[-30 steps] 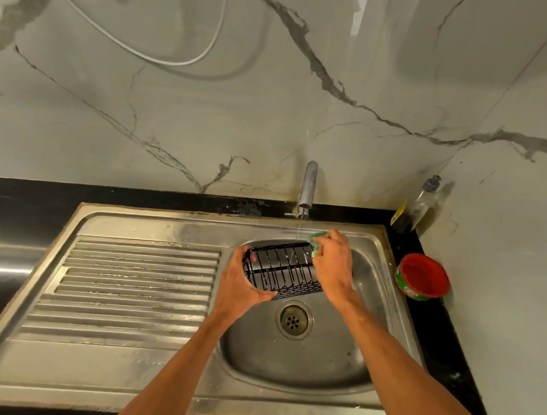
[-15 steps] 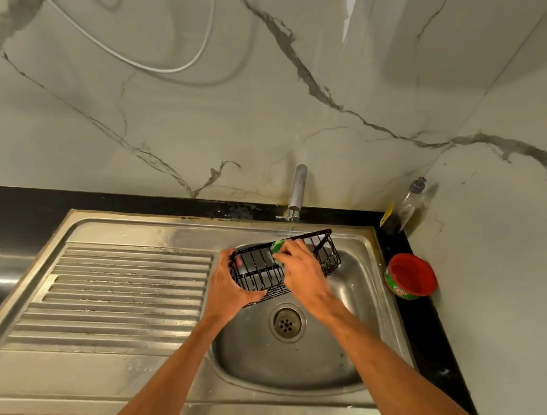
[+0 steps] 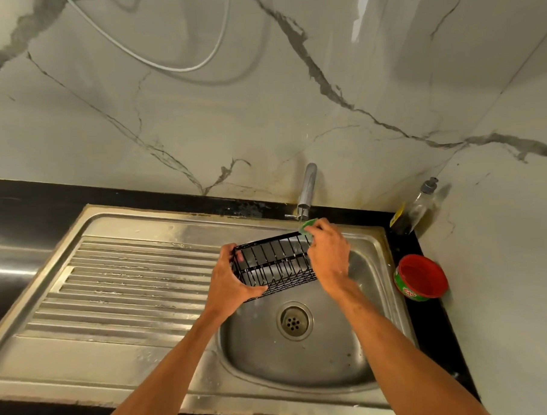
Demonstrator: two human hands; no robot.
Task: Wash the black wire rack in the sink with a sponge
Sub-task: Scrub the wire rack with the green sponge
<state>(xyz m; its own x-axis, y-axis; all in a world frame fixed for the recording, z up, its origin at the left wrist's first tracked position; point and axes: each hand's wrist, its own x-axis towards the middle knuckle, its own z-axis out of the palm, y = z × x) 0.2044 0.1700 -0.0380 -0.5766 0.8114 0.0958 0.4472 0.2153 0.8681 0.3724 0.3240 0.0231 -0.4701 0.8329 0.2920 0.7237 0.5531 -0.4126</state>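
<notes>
The black wire rack point(image 3: 273, 263) is held over the steel sink basin point(image 3: 323, 362), just below the tap point(image 3: 307, 187). My left hand point(image 3: 227, 281) grips its left end, thumb under the front edge. My right hand point(image 3: 329, 255) covers the rack's right end and presses a green sponge point(image 3: 306, 227) against the back right corner. Only a small part of the sponge shows above my fingers. A thin stream of water falls from the tap by the sponge.
A ribbed steel drainboard point(image 3: 128, 285) lies left of the basin. A red tub of dish paste point(image 3: 421, 277) and a soap bottle point(image 3: 418, 209) stand on the black counter at the right, by the marble wall. The drain point(image 3: 294, 321) sits below the rack.
My right hand slid the sponge from the middle of the rack's back rim to its right corner. The left hand kept its hold on the left end.
</notes>
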